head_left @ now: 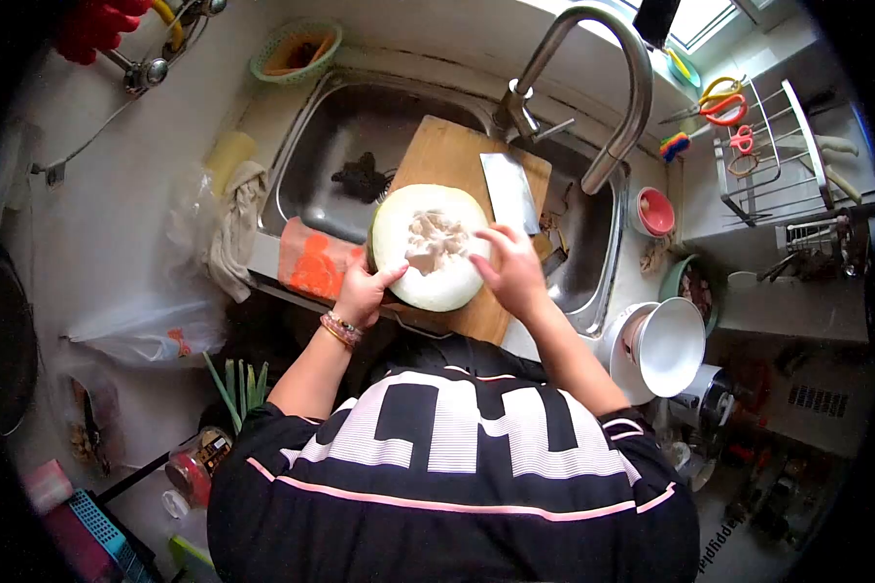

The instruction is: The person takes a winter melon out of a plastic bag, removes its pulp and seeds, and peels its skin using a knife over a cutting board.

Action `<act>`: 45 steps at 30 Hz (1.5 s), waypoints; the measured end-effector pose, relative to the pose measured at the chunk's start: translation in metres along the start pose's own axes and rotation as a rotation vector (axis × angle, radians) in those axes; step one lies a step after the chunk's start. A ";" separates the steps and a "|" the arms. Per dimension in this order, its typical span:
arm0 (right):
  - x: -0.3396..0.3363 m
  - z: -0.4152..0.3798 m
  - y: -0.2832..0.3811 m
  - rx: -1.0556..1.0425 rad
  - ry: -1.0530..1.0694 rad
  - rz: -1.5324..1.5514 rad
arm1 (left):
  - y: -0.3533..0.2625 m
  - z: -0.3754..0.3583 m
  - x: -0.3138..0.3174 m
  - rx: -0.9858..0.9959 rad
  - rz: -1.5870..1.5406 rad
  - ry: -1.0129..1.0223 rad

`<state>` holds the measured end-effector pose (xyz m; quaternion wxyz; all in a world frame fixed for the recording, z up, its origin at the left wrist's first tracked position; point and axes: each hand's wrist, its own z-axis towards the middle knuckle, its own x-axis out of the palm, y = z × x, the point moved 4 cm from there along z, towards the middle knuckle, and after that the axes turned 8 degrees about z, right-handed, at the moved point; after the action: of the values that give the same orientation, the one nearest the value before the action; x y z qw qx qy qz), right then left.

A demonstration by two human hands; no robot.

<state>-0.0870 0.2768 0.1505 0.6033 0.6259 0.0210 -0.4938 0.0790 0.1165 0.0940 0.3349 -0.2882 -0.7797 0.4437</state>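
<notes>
A cut winter melon (pixel 445 290) with white flesh and a seedy, pulpy middle rests on a wooden cutting board (pixel 447 146), cut face up. My left hand (pixel 363 290) grips its left side, thumb over the cut face and the other fingers round the green rind. At the right rim of the melon is my right hand (pixel 511 269), fingers spread and fingertips at the pale flesh near the pulp. Just beyond that hand, a cleaver (pixel 508 191) lies flat on the board with its broad blade showing.
The board spans a steel sink (pixel 306 199) under a tall curved faucet (pixel 642 87). An orange-printed cloth (pixel 311 260) lies on the sink's front edge. White bowls (pixel 673 348) stand at right, near a pink bowl (pixel 655 212). A wire rack (pixel 778 146) holds scissors.
</notes>
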 end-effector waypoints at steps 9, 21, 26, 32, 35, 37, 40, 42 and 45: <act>0.065 -0.003 -0.014 0.140 0.267 0.060 | 0.013 -0.017 0.027 -0.030 -0.086 -0.030; 0.059 -0.009 -0.012 0.068 0.257 0.143 | 0.022 -0.015 0.021 0.003 -0.033 -0.065; 0.066 0.005 -0.012 0.550 0.397 1.033 | 0.008 -0.016 0.033 0.091 0.009 -0.095; 0.066 0.009 -0.002 0.153 0.308 0.314 | 0.014 -0.009 0.030 0.151 0.039 -0.237; 0.062 0.008 0.020 0.183 0.588 0.340 | 0.023 -0.002 0.028 0.038 -0.040 -0.300; 0.061 0.002 0.032 0.174 0.622 0.153 | 0.037 0.007 0.020 0.025 -0.138 -0.322; 0.070 -0.011 0.040 -0.133 0.461 -0.146 | 0.039 0.008 0.023 -0.046 -0.240 -0.347; 0.077 -0.014 0.045 -0.149 0.519 -0.248 | 0.044 0.013 0.027 -0.116 -0.385 -0.282; 0.075 -0.021 0.059 -0.296 0.525 -0.392 | 0.056 0.024 0.026 -0.135 -0.505 -0.200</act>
<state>0.0002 0.2351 0.1409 0.5552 0.6214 0.3660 -0.4143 0.0531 0.1483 0.0426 0.3361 -0.0614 -0.8839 0.3194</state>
